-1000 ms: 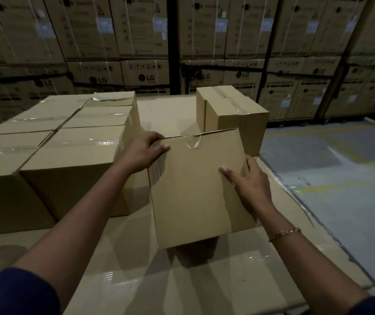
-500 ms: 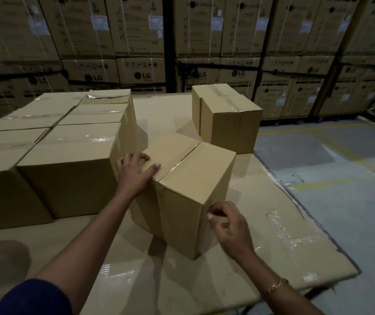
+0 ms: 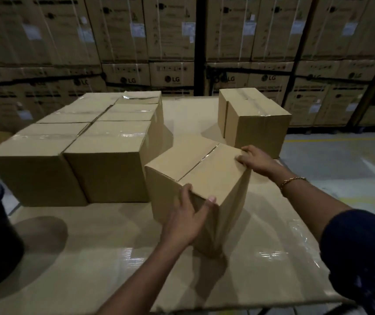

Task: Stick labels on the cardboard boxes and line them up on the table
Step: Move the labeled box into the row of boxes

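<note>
Box (image 3: pixel 204 169), taped, no label that I can see. Head view: it stands skewed on the table (image 3: pixel 91 258), one corner toward me. Left hand (image 3: pixel 186 214) clasps that near top corner, thumb on one face, fingers on the other; right hand (image 3: pixel 253 161) hooks curled fingers over the far top edge. A second ago it was tipped up in the air; now it is down and regripped. Block of boxes (image 3: pixel 104 155) left of the fingers, single box (image 3: pixel 254 119) beyond them. I judge squaring into line comes next, label still owed
</note>
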Demonstrator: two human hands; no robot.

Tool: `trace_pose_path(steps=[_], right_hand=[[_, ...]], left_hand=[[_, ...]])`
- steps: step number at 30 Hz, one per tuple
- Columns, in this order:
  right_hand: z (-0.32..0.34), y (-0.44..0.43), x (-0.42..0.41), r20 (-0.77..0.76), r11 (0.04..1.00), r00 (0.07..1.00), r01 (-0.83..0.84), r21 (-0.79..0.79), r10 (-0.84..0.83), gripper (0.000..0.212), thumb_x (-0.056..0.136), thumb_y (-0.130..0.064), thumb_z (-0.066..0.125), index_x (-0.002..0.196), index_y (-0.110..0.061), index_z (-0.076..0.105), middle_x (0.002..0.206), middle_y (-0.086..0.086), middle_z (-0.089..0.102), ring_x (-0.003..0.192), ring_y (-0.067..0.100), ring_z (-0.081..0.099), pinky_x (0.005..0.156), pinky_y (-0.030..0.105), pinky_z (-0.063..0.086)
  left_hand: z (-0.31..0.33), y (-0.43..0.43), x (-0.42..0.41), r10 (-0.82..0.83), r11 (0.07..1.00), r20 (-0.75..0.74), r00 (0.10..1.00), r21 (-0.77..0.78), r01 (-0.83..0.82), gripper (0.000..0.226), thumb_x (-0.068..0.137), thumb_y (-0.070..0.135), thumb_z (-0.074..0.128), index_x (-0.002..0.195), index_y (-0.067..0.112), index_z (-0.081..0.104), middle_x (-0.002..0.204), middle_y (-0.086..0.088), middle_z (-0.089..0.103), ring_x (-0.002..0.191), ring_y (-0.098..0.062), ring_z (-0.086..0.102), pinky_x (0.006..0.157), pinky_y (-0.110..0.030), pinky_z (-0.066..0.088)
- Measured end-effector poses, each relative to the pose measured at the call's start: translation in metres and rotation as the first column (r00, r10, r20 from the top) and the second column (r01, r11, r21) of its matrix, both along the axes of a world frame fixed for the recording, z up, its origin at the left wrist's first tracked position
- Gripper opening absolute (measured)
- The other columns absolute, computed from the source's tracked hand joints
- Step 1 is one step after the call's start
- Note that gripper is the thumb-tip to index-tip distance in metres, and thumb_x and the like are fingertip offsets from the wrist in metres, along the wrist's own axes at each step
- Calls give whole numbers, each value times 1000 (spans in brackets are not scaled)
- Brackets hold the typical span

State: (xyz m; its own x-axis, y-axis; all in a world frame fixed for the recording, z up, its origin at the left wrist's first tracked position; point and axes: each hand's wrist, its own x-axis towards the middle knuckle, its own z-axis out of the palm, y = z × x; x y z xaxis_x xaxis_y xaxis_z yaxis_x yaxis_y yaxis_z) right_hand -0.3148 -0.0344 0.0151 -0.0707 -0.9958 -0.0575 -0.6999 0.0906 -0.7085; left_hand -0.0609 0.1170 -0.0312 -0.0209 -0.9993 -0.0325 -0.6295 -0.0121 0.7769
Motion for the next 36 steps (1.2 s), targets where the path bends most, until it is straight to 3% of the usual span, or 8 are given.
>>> trace_pose_path(steps=[5, 10, 13, 18, 24, 28, 33, 36], right_hand=[[-13, 45, 4, -29, 996, 996, 80, -27, -81, 68, 79, -71, 68, 125, -23, 51, 118, 3, 60, 100, 26, 62, 80, 47, 59], [-33, 111, 23, -92, 986, 991, 81, -144, -95, 57, 80, -82, 51, 105, -31, 47, 92, -5, 67, 81, 22, 68, 75, 50, 60], [-30, 130, 24, -102, 990, 993, 47, -130, -60, 51, 79, -84, 48, 98, -36, 51, 95, -12, 68, 83, 18, 69, 76, 45, 58], [-8, 79, -1, 27, 959, 992, 129, -252, -126, 34, 92, -56, 63, 110, -28, 61, 112, -7, 64, 101, 17, 62, 90, 42, 53], [8, -23, -17, -116, 991, 993, 3, -134, -19, 51, 95, -50, 61, 137, -20, 58, 138, 9, 53, 127, 29, 53, 106, 47, 46], [1, -51, -16, -120, 999, 993, 15, -32, -19, 39, 91, -53, 62, 117, -24, 59, 122, 6, 63, 109, 25, 60, 94, 46, 52], [-24, -24, -14, -124, 988, 981, 139, -73, -147, 64, 80, -78, 55, 118, -28, 54, 117, -3, 60, 105, 23, 59, 89, 45, 54], [-37, -5, -18, 108, 993, 987, 121, 19, -122, 75, 85, -78, 51, 143, -32, 47, 146, 2, 53, 125, 26, 55, 100, 53, 51]], left_hand=[[13, -21, 26, 65, 991, 59, 996, 114, -71, 79, 94, 75, 35, 159, 45, 1, 167, -17, 10, 147, -41, 29, 115, -53, 29], [14, -69, 66, 126, 992, -111, 986, -14, -128, 45, 107, 42, 41, 152, 37, 41, 160, -8, 36, 146, -35, 34, 115, -54, 36], [14, -87, 60, 221, 967, -76, 972, -113, -228, 40, 104, 42, 48, 141, 31, 57, 151, -9, 42, 141, -33, 36, 113, -51, 38], [7, -40, 11, 324, 899, -73, 943, -287, -331, 39, 93, 54, 61, 125, 33, 62, 145, 0, 34, 141, -19, 20, 114, -47, 24], [-2, -27, -3, 143, 987, -293, 945, -24, -157, 46, 92, 65, 52, 130, 42, 42, 130, 3, 44, 112, -16, 53, 94, -42, 49], [-8, -48, 12, 104, 992, -269, 958, -42, -119, 46, 90, 66, 53, 129, 48, 37, 132, 3, 44, 112, -12, 54, 83, -36, 48], [-9, -112, 52, 140, 990, -337, 931, 54, -130, 80, 73, 78, 60, 145, 59, 31, 159, -3, 31, 140, -28, 42, 112, -53, 39], [-3, -141, 49, 89, 995, -420, 903, 74, -64, 60, 97, 54, 54, 153, 48, 32, 163, 2, 31, 145, -26, 37, 116, -54, 35]])
